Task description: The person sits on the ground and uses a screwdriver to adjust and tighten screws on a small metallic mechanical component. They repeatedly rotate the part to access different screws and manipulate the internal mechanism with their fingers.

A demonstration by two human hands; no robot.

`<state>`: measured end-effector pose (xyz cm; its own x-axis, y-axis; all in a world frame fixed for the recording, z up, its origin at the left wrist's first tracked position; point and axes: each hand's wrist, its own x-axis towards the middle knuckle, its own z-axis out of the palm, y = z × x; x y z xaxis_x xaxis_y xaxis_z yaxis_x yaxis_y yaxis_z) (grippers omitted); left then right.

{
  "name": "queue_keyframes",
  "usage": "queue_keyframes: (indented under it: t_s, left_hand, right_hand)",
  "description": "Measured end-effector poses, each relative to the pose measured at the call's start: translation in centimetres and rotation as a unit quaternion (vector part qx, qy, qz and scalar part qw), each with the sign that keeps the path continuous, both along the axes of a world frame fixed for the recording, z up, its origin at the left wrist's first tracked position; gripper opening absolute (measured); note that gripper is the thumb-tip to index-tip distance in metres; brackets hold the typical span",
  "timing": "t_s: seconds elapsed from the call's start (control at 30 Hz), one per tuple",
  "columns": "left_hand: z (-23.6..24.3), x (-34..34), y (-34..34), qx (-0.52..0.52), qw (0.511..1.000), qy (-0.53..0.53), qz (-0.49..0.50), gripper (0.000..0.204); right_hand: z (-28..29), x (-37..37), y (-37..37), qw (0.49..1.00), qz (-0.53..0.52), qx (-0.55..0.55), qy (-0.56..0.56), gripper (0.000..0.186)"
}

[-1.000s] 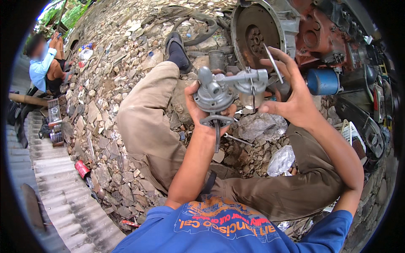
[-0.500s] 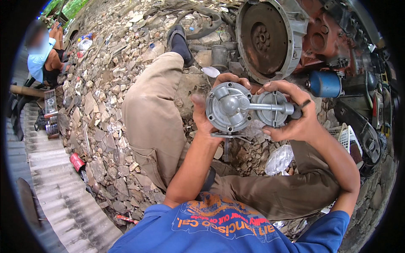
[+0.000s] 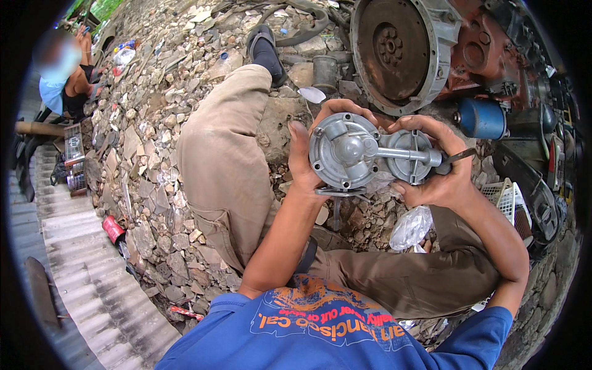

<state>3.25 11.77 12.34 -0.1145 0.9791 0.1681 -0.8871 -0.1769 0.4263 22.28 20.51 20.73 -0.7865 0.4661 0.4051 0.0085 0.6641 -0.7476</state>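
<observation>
Above my lap I hold a grey metal engine part (image 3: 349,149) with a wide round bolted housing, a smaller round housing, and a straight tube across the smaller one. My left hand (image 3: 303,161) wraps around the wide housing, thumb up along its left side and fingers behind the far edge. Around the smaller end, my right hand (image 3: 453,182) is closed, its fingers over the far side and its thumb at the near side. A dark stub sticks out at the tube's right end, against my right palm. Below the wide housing shows a flat metal bracket (image 3: 338,193).
A large engine (image 3: 475,49) with a round flywheel (image 3: 391,52) and a blue canister filter (image 3: 480,121) lies at the far right. Crumpled clear plastic (image 3: 412,228) rests on the rubble. Corrugated sheets (image 3: 80,246) run along the left; another person (image 3: 61,77) sits far left.
The metal part and both my hands have shifted slightly to the right. My hold on it looks the same.
</observation>
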Motion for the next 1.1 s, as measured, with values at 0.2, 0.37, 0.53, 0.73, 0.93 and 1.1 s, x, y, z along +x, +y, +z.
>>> queue_keyframes:
  t_s: [0.2, 0.37, 0.53, 0.73, 0.93, 1.1]
  left_hand:
    - [-0.6, 0.2, 0.2, 0.049, 0.998, -0.038, 0.004, 0.115]
    - [-0.7, 0.3, 0.5, 0.081, 0.995, -0.042, 0.035, 0.121]
    - [-0.9, 0.5, 0.6, 0.078, 0.994, 0.011, 0.078, 0.124]
    - [0.4, 0.5, -0.2, 0.007, 0.997, 0.049, 0.058, 0.118]
    - [1.3, 0.3, -0.7, -0.007, 0.996, 0.080, 0.034, 0.112]
    - [2.1, 0.2, -0.8, -0.039, 0.993, 0.108, 0.024, 0.113]
  right_hand:
    - [-0.5, 0.3, -0.5, 0.999, -0.007, -0.049, 0.014, 0.080]
    - [-0.7, 0.2, -0.4, 0.999, 0.000, -0.032, 0.026, 0.080]
    - [-0.5, 0.2, 0.0, 1.000, 0.007, -0.007, 0.025, 0.079]
    - [-0.6, 0.5, 0.8, 0.999, 0.026, 0.028, 0.013, 0.078]
    - [-0.5, 0.6, 1.1, 0.998, 0.028, 0.059, 0.015, 0.075]
    - [-0.4, 0.8, 1.0, 0.999, 0.027, 0.033, 0.010, 0.075]
